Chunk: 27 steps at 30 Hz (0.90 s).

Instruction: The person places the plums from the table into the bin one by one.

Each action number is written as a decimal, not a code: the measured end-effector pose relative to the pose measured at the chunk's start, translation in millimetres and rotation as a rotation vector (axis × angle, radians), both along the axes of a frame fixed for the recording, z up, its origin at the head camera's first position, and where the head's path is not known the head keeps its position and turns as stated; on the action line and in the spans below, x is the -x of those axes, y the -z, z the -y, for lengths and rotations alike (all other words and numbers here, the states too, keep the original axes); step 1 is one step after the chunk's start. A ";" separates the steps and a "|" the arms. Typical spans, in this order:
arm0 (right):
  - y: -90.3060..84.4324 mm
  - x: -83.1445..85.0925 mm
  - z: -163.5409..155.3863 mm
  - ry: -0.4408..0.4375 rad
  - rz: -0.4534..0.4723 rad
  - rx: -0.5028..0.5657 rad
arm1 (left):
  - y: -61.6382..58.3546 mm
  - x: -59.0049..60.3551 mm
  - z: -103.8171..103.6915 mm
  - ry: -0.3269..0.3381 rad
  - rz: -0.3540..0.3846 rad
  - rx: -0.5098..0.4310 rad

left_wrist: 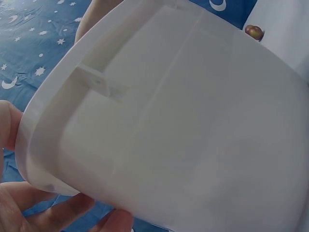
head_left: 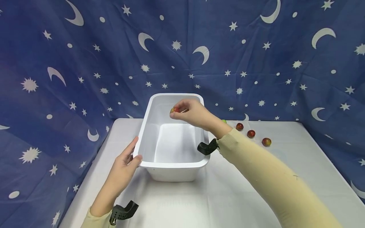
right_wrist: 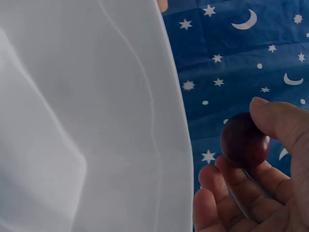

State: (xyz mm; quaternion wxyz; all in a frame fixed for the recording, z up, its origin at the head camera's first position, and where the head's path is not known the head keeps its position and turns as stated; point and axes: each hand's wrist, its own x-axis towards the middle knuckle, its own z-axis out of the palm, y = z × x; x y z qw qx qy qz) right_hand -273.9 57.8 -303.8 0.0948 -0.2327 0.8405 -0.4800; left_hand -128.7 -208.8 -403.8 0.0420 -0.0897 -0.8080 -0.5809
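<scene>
A deep white plastic tub stands on the table, its inside bare where it shows. At its near left corner my left hand grips the rim, thumb on one side and fingers on the other. In the left wrist view those fingers curl about the tub's edge. Over the tub's far part, my right hand pinches a small red and yellow plum. The right wrist view shows this plum, dark red here, between thumb and fingertips.
Right of the tub lie several more plums, one nearest me and another farther back. A green thing peeks out behind my right wrist. A blue cloth with moons and stars hangs behind the white-covered table.
</scene>
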 end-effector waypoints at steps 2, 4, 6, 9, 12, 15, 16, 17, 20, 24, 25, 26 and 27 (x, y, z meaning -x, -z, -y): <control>3.0 -0.8 3.7 -0.006 0.013 -0.019 | 0.0 -0.1 0.0 -0.009 -0.005 0.011; 6.2 -1.7 7.4 -0.011 0.018 -0.034 | -0.2 -0.2 -0.2 -0.018 -0.005 0.017; 9.4 -2.4 10.6 -0.015 0.015 -0.049 | -0.5 -0.1 -0.5 -0.022 -0.008 0.019; 14.5 -2.6 13.9 -0.018 0.017 -0.059 | -0.7 -0.2 -1.0 -0.023 -0.004 0.013; 19.5 -2.5 15.7 -0.022 0.027 -0.070 | -0.6 -0.4 -1.0 -0.027 -0.001 0.019; 22.8 -2.3 15.4 -0.026 0.042 -0.076 | -0.8 -0.1 -1.7 -0.032 -0.001 0.027; 23.8 -2.3 15.4 -0.028 0.045 -0.078 | -0.6 0.0 -1.8 -0.033 -0.002 0.027; 24.3 -2.2 15.3 -0.028 0.046 -0.081 | -0.4 0.1 -1.8 -0.033 -0.002 0.027; 25.7 -2.0 15.2 -0.027 0.050 -0.089 | 0.1 0.6 -2.0 -0.031 -0.005 0.024; 25.9 -2.2 15.7 -0.029 0.053 -0.098 | 0.6 0.7 -2.1 -0.030 -0.008 0.025; 25.8 -2.4 15.9 -0.030 0.055 -0.099 | 0.7 0.7 -2.1 -0.030 -0.009 0.025; 25.6 -2.6 16.1 -0.031 0.057 -0.098 | 0.7 0.6 -2.1 -0.031 -0.008 0.026; 25.4 -2.8 16.3 -0.032 0.061 -0.096 | 0.8 0.5 -2.1 -0.032 -0.007 0.025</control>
